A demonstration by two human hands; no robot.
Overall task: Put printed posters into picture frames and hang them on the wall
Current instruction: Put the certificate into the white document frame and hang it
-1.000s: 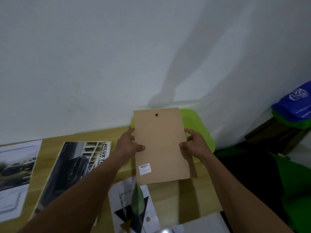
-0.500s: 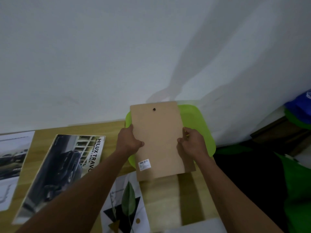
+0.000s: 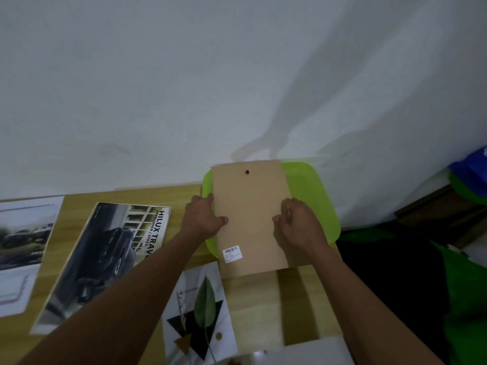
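Both hands hold a brown backing board (image 3: 250, 206) by its long sides: the left hand (image 3: 204, 218) grips the left edge with the thumb laid on the face and the fingers curled round behind, and the right hand (image 3: 300, 223) pinches the right edge in the same way. The board stands lengthwise away from the person, its far end near the white wall (image 3: 184, 88), and it covers the middle of a lime green tray (image 3: 313, 198) at the back right of the wooden bench (image 3: 297, 299); whether it touches the tray cannot be told. A small dark hole (image 3: 247, 172) sits near its far end and a white barcode sticker (image 3: 232, 253) near its close left corner. On the bench to the left lies a car poster (image 3: 105, 254) printed with "HILUX", and further left a paler poster (image 3: 23, 246) cut by the picture's edge. Just beside the board's near end lies a leaf poster (image 3: 200, 312) with black triangles. A blue bag (image 3: 471, 175) shows at far right
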